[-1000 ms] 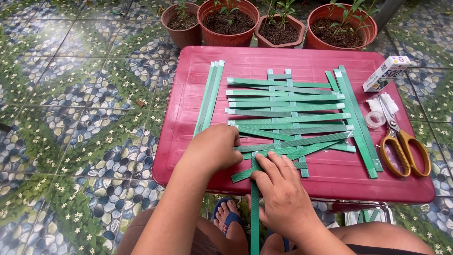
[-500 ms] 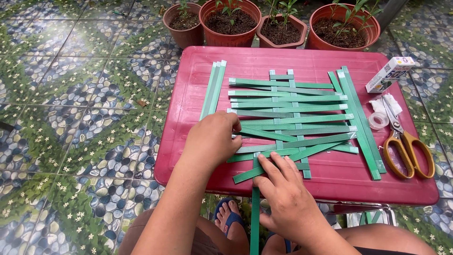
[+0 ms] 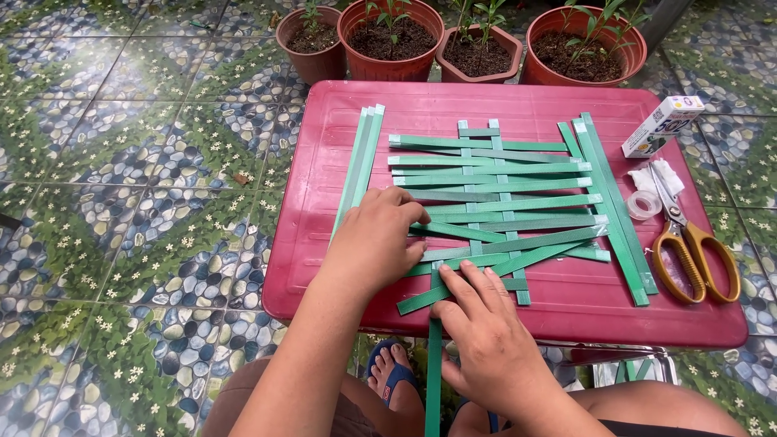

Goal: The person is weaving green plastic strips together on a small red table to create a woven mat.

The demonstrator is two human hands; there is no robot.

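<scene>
1. A low red plastic table is seen from above, set on a floor of tiles patterned with pebbles, green leaves and small white flowers
2. A loose mat of woven green strips lies across the middle of the table; long strips run from left to right and are crossed by a few upright strips, with some lower strips lying at a slant
3. The left hand is laid palm down on the left end of the weave, near the table's left edge, its fingers bent and pressing the strip ends flat; nothing is pinched in it
4. The right hand is placed at the near edge of the table, its fingers spread and flat on the lower strips of the weave; whether a strip is pinched under the fingers cannot be told
5. One long green strip hangs down from under the right hand, past the near edge of the table and between the person's knees
6. A bundle of spare green strips lies just left of the weave, and a second bundle lies slanted along its right side
7. Near the right edge are found yellow-handled scissors, a roll of clear tape just beside the blades and a small white box toward the far right corner
8. Four terracotta pots of soil and small green plants stand on the floor beyond the far edge
9. A foot in a blue sandal is seen below the table's near edge
</scene>
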